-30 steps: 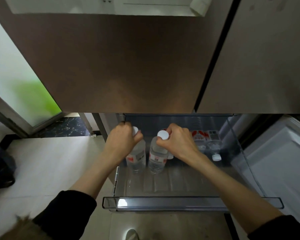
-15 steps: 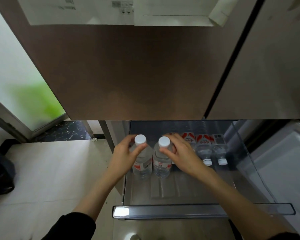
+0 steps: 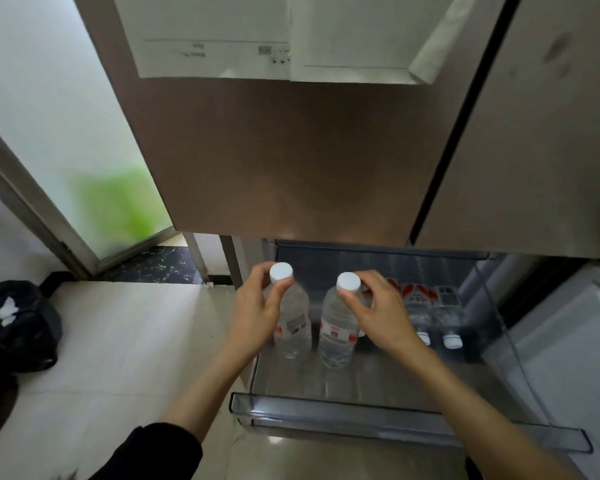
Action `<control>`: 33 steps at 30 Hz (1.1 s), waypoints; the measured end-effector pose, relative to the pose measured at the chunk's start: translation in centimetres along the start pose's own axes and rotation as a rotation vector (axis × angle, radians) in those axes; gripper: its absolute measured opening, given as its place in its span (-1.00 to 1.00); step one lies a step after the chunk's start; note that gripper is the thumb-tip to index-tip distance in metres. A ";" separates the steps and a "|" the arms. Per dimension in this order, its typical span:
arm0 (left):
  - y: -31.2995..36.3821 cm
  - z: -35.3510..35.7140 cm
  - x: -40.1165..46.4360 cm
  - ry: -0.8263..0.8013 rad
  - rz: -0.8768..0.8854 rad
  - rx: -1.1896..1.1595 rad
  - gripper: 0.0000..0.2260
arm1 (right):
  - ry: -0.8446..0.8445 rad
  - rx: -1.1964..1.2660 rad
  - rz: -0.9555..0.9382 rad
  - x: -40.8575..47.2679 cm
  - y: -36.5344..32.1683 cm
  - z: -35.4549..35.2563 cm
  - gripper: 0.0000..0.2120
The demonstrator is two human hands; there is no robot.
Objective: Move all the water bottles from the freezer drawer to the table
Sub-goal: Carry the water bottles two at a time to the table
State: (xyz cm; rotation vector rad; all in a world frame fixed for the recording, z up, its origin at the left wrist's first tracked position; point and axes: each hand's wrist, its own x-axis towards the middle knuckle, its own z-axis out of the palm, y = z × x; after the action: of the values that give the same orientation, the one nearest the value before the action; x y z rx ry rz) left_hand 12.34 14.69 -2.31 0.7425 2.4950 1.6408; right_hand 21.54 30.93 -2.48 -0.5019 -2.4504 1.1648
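Two clear plastic water bottles with white screw caps and red-and-white labels are held upright over the pulled-out freezer drawer point(image 3: 395, 415), a shallow tray with a transparent front lip. The left hand point(image 3: 257, 306) pinches the left bottle point(image 3: 293, 323) at the neck just under its cap, thumb on the near side and fingers curled round the far side. The right hand point(image 3: 378, 315) pinches the right bottle point(image 3: 336, 330) the same way, thumb pressed below the cap. The two bottles hang side by side, close but apart; whether their bases touch the drawer floor is hard to tell from this angle.

To the right, at least two more bottles point(image 3: 433, 317) of the same kind lie on their sides in the drawer, caps pointing toward the person; another may be hidden behind the right hand.

Judging by the look of them, the bottles are full and so fairly heavy for a fingertip hold. Thin plastic walls would flex under a squeeze, and cold could leave them damp and slippery. The stiff ridge below the cap is likely the surest place to grip; wrapping the label band would carry the weight better on the walk to the table, which is not in view.
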 end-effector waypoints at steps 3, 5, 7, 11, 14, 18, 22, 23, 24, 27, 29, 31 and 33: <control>2.6 -2.3 -0.8 0.130 0.004 -0.064 -0.86 | 0.014 0.123 -0.088 0.0 -2.9 -0.8 -0.87; 4.3 -4.4 -1.7 0.210 0.030 -0.091 -0.88 | 0.009 0.227 -0.140 0.1 -5.5 -1.3 -0.88; 5.9 -6.9 -2.7 0.287 0.059 -0.125 -0.92 | -0.023 0.284 -0.224 0.0 -8.6 -1.7 -0.89; 7.7 -12.9 -5.7 0.422 0.061 -0.107 -0.93 | -0.164 0.286 -0.416 -1.0 -14.5 -0.7 -0.90; 7.4 -17.2 -9.2 0.494 0.023 -0.032 -0.84 | -0.249 0.349 -0.459 -2.6 -18.5 1.7 -0.90; 5.4 -22.9 -15.3 0.638 -0.095 0.052 -0.85 | -0.393 0.406 -0.492 -5.6 -23.7 6.9 -0.87; 2.9 -29.7 -22.7 0.758 -0.199 0.088 -0.85 | -0.558 0.419 -0.560 -10.7 -29.0 13.8 -0.85; 2.3 -31.5 -24.7 0.790 -0.213 0.098 -0.86 | -0.593 0.421 -0.577 -12.2 -30.5 15.7 -0.84; 1.7 -33.3 -26.7 0.825 -0.225 0.109 -0.86 | -0.625 0.424 -0.593 -13.8 -31.9 17.6 -0.84; 0.2 -38.6 -32.7 0.903 -0.262 0.124 -0.88 | -0.719 0.472 -0.612 -18.8 -36.4 23.2 -0.89; -0.8 -41.8 -36.4 0.929 -0.284 0.177 -0.86 | -0.766 0.503 -0.636 -21.9 -39.4 26.8 -0.89; -1.7 -44.9 -40.0 0.958 -0.325 0.229 -0.81 | -0.807 0.532 -0.660 -25.0 -42.1 30.1 -0.87; -2.6 -48.0 -43.3 0.985 -0.369 0.251 -0.76 | -0.849 0.547 -0.692 -27.6 -44.7 33.0 -0.86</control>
State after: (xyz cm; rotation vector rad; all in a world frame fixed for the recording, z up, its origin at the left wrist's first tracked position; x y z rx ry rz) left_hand 34.69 -45.23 7.17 -0.7071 3.1736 1.8173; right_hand 22.74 -30.12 8.51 1.1110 -2.3449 1.8116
